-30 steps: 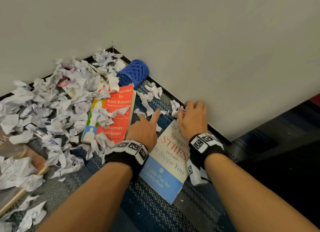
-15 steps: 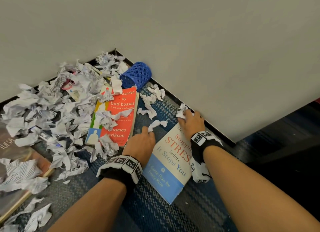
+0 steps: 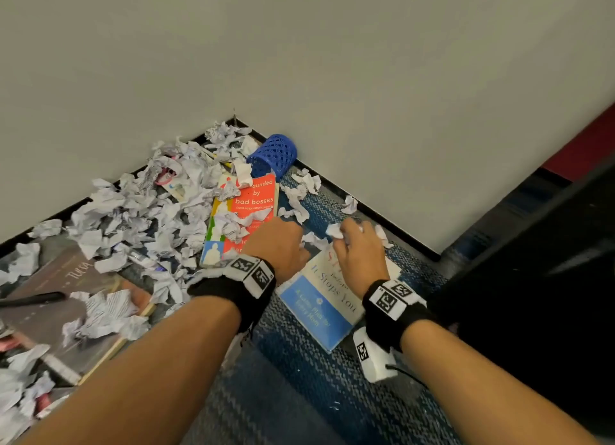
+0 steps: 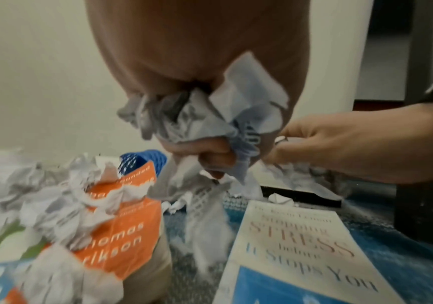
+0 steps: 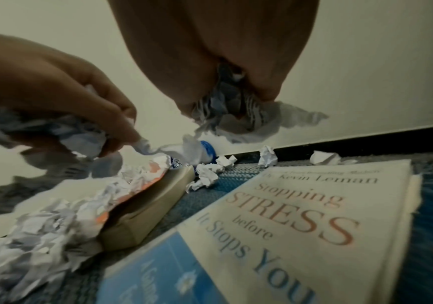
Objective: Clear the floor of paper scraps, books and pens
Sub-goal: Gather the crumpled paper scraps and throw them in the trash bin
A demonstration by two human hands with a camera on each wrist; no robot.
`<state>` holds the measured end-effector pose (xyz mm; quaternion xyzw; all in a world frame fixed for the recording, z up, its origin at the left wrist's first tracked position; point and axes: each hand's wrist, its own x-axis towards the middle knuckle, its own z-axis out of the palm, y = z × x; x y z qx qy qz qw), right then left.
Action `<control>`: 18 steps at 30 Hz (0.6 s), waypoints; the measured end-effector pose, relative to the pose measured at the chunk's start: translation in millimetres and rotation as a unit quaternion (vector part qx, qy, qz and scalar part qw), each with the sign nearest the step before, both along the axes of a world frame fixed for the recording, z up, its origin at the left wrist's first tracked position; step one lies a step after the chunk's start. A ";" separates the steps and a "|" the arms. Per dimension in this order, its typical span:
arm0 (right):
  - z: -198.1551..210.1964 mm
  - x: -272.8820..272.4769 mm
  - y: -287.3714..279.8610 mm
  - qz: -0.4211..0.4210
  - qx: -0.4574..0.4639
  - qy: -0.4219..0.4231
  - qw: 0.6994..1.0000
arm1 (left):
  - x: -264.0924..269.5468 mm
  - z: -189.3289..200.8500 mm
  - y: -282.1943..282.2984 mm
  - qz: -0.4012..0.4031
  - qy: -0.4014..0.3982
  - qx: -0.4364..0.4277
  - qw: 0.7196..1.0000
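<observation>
My left hand (image 3: 279, 245) grips a wad of crumpled paper scraps (image 4: 197, 117), lifted just above the carpet between two books. My right hand (image 3: 357, 248) clutches another bunch of scraps (image 5: 238, 121) over the white and blue "Stopping Stress" book (image 3: 327, 298), which lies flat on the carpet. The orange "bad bosses" book (image 3: 253, 205) lies to the left, half buried in scraps. A big pile of crumpled paper (image 3: 139, 218) fills the corner. A dark pen (image 3: 33, 300) rests on a grey "Tulsa" book (image 3: 56, 298) at the far left.
A blue mesh pen cup (image 3: 274, 153) lies tipped against the wall in the corner. Loose scraps (image 3: 299, 195) dot the blue carpet by the black baseboard (image 3: 392, 225). A dark piece of furniture (image 3: 532, 295) stands close on the right.
Both hands have closed on scraps and risen off the floor; the scraps that lay by the stress book's top edge are now in them. The view has shifted slightly.
</observation>
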<state>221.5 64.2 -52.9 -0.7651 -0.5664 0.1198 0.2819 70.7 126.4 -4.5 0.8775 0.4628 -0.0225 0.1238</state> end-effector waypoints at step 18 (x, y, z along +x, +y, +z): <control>240.0 88.7 -231.5 -0.046 0.030 -0.142 0.988 | 136.4 206.0 -164.2 -0.304 -0.362 -0.079 0.878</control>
